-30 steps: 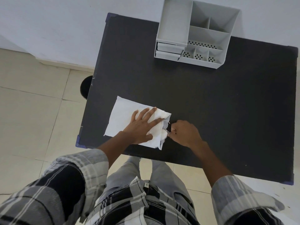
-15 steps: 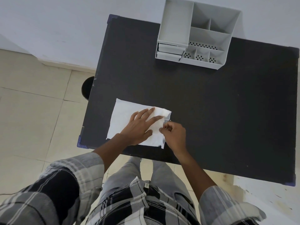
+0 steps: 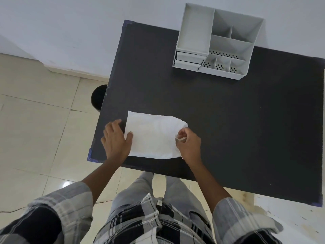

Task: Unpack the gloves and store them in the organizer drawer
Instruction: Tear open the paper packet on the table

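Note:
A flat white glove packet (image 3: 152,135) lies on the black table (image 3: 228,120) near its front left corner. My left hand (image 3: 117,140) rests at the packet's left end, fingers spread, the thumb pressing on the packet's edge. My right hand (image 3: 189,144) is at the packet's right end, with its fingers pinched on the open edge there. No glove shows outside the packet. The grey desk organizer (image 3: 218,41) stands at the table's back edge, and its two small drawers (image 3: 189,59) at the lower left are closed.
A round dark bin (image 3: 98,97) stands on the tiled floor just left of the table. A white wall runs behind the table. My plaid sleeves and grey trousers fill the bottom of the view.
My left hand slid from the packet's middle to its left end. The packet now lies flatter and stretched out. My right hand stays pinched on the right edge.

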